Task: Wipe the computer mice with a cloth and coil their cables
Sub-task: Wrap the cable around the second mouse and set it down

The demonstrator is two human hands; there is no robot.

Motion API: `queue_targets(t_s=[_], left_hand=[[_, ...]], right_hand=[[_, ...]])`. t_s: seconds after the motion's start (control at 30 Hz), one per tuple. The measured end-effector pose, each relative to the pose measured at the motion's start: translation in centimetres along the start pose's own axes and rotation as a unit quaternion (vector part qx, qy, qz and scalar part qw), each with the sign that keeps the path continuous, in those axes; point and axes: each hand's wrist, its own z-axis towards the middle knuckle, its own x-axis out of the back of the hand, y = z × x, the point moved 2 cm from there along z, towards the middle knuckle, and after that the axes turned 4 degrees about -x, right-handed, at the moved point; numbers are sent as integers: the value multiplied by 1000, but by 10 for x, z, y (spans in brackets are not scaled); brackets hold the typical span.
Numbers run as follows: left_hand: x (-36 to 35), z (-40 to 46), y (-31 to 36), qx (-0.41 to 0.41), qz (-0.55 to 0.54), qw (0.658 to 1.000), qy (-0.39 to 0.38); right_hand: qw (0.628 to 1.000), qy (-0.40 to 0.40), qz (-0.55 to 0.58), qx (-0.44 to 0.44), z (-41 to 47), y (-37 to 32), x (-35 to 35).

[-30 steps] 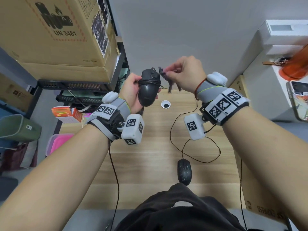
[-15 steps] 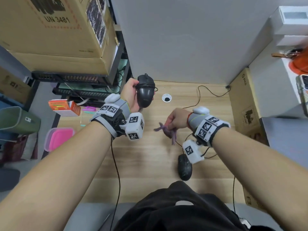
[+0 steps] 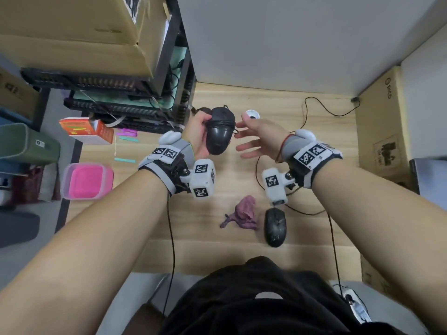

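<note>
Cloth (image 3: 242, 213) dropped on desk (image 3: 314, 146) — right grip (image 3: 260, 139) now spread, empty | left grip (image 3: 197, 136) clasps mouse (image 3: 220, 131)

Glossy black plastic mouse (image 3: 219, 131), crumpled purple cloth (image 3: 243, 213), matt pale wood-grain desk (image 3: 232, 240), cardboard box (image 3: 382, 122).

The one wording that reads clearly is "ORICO", printed in dark letters with a small round logo beside it, running up the face of the cardboard box (image 3: 383, 122) that stands against the wall to the right of the wooden desk (image 3: 278, 97). Lower on that same box sits a dark printed pictogram with small lettering too blurred to make out. The white blocks and wristbands on both wrists, above the desk, carry black-and-white square marker codes, not letters. The orange carton (image 3: 87, 130) left of the desk bears print too small to read
</note>
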Motion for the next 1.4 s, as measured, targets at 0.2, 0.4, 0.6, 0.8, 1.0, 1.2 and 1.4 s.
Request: queue_targets(t_s=[0.2,0.4,0.6,0.8,1.0,1.2,1.4], left_hand=[[0,27,1,22,85,994,62],[10,60,-10,15,189,972,140],[15,88,-18,-12,335,935,111],[19,108,-19,-6,390,915,106],[15,126,-24,6,427,900,90],[21,129,-33,-1,423,904,69],[27,123,-34,-18,414,907,71]], right_hand=[[999,-32,-22,17,24,-12,-4],[998,45,-37,17,57,-5,4],[998,60,-21,8,93,0,10],[998,61,-5,-14,124,3,13],[997,78,2,-25,149,10,20],[991,123,-53,-21,164,12,25],[970,144,-193,30,171,2,16]])
